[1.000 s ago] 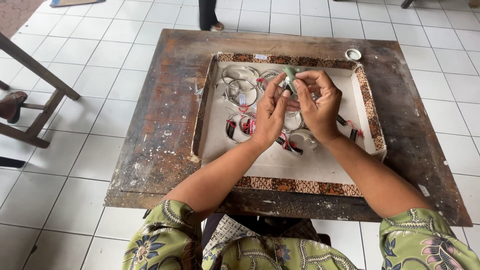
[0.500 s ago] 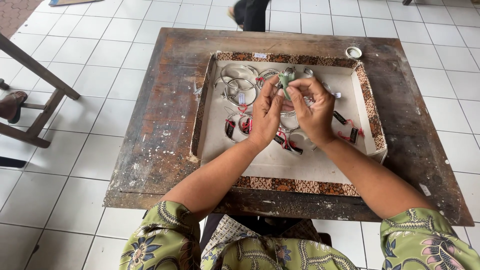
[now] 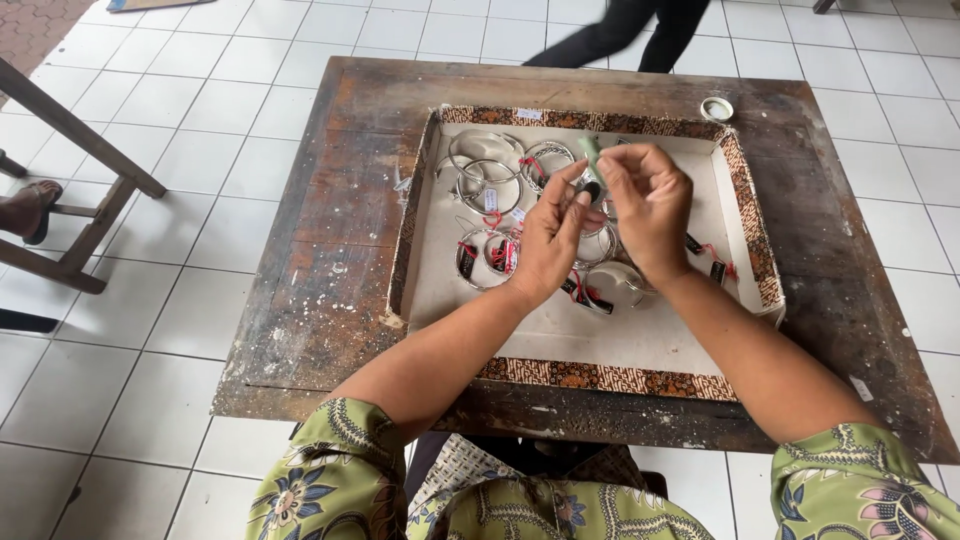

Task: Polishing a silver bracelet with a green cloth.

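My left hand [image 3: 546,238] and my right hand [image 3: 645,205] meet above a shallow white tray [image 3: 580,330] with a brown patterned rim. Together they pinch a small pale green piece [image 3: 592,158] with a dark part under it; what it is I cannot tell. Several silver bangles [image 3: 487,172] with red and black tags lie in the tray's far and middle parts, partly hidden under my hands. My sleeves are green with a flower print.
The tray sits on a worn dark wooden table [image 3: 330,240]. A small round white lid [image 3: 716,108] lies at the far right of the table. Another person's dark-trousered legs [image 3: 640,30] pass behind it. A wooden frame [image 3: 70,160] and a sandalled foot [image 3: 25,210] are at left.
The person behind the table has walked to the right. My hands stay joined on the green piece, with only slight finger movement.
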